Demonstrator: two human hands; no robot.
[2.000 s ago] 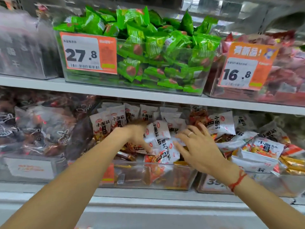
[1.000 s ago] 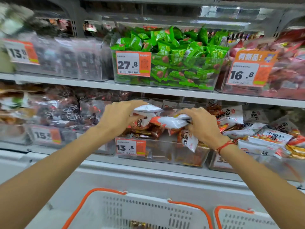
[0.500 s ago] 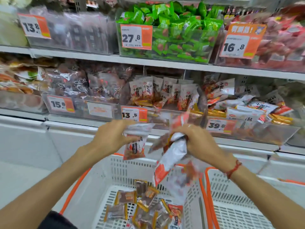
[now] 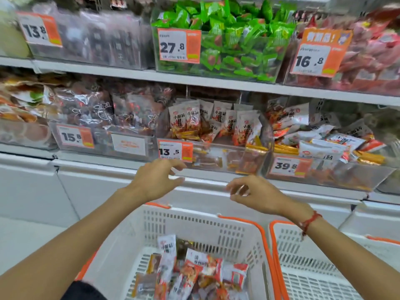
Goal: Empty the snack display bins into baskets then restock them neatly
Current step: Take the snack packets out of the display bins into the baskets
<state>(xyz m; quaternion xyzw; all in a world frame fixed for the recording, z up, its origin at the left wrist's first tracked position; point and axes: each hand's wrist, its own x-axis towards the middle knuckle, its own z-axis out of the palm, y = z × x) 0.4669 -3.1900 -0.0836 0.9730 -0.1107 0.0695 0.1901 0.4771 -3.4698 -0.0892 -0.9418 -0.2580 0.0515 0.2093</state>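
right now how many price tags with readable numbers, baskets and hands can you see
price tags with readable numbers: 5 (13.8, 27.8, 16.8, 15.8, 13.5... plus 39.8, so 6)
white baskets with orange rims: 2 (left one, right one)
hands: 2 (left hand, right hand), both empty
total: 10

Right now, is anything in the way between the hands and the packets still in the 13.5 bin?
Only the bin's clear front wall; above it, nothing blocks the left hand or right hand from the packets.
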